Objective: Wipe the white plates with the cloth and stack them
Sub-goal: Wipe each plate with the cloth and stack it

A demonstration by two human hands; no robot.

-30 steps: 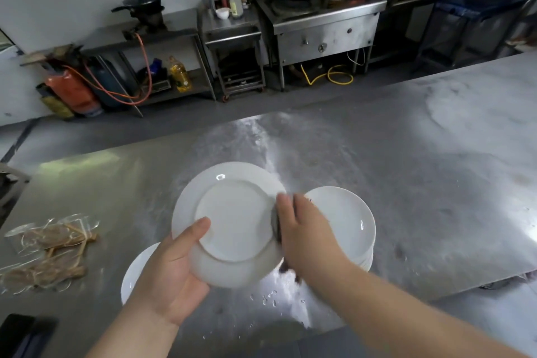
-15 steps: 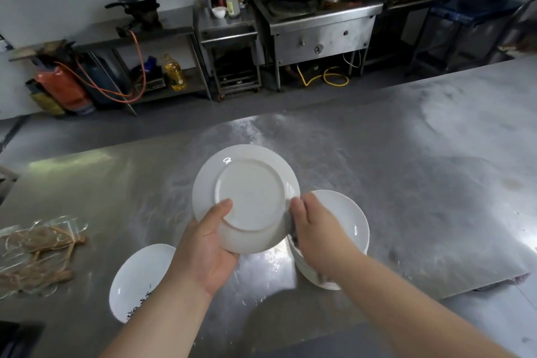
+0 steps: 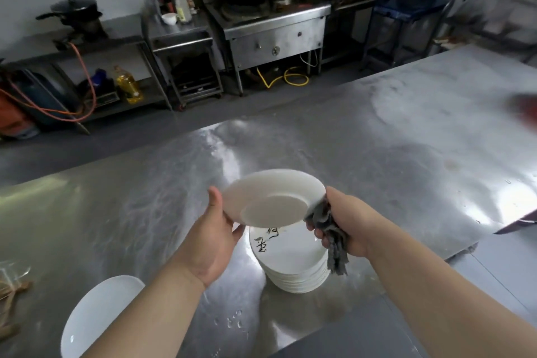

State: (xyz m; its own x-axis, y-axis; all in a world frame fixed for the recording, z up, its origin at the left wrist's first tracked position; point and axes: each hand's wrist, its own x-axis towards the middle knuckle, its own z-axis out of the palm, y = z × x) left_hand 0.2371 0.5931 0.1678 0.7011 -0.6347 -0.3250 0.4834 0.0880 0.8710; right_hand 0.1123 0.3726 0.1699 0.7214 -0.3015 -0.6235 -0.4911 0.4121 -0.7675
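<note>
I hold a white plate (image 3: 273,197) in the air, its underside towards me, tilted nearly flat over a stack of white plates (image 3: 293,264). My left hand (image 3: 212,235) grips the plate's left rim. My right hand (image 3: 340,221) grips a grey cloth (image 3: 334,238) against the plate's right rim, and the cloth's end hangs down beside the stack. The stack's top plate bears dark brush marks. A single white plate (image 3: 96,320) lies on the steel table (image 3: 406,171) at the lower left.
Clear wrappers with brown sticks (image 3: 11,296) lie at the table's left edge. Water drops (image 3: 232,322) sit near the front edge. Beyond the table stand a stove (image 3: 273,29), a steel cart (image 3: 180,46) and a shelf with a pot (image 3: 72,9).
The plate has moved right over the stack and tipped from facing me to nearly flat. My right hand has turned, so the grey cloth now shows. The view has shifted left.
</note>
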